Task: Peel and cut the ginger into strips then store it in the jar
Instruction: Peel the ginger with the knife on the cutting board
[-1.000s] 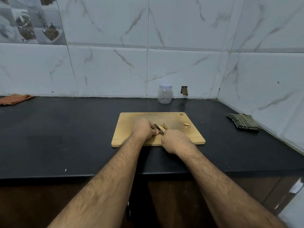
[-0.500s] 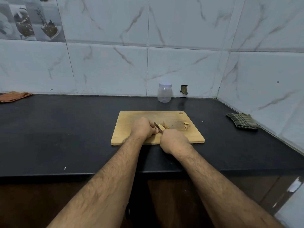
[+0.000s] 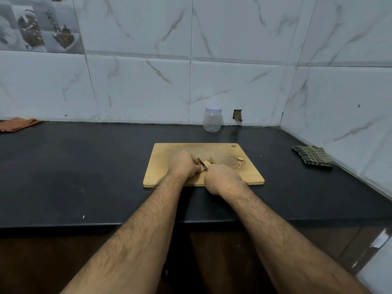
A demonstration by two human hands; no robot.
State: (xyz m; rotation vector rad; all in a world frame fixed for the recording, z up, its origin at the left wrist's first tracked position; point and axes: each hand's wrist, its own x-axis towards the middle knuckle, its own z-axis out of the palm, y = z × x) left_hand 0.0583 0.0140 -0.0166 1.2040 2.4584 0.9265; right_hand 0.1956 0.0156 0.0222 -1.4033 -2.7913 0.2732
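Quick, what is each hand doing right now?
Left hand: curled, holding the ginger down on the cutting board.
Right hand: curled round the knife, blade on the ginger.

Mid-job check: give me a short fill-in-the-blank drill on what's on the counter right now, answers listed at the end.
1. Both hands work over the rectangular wooden ____, on the black countertop.
2. The clear plastic jar stands against the wall with its pale lid ____.
3. The right hand holds a small ____ over the pale ginger pieces, which the left hand steadies.
4. The folded green checked cloth lies to the board's ____.

Missing words: cutting board; on; knife; right
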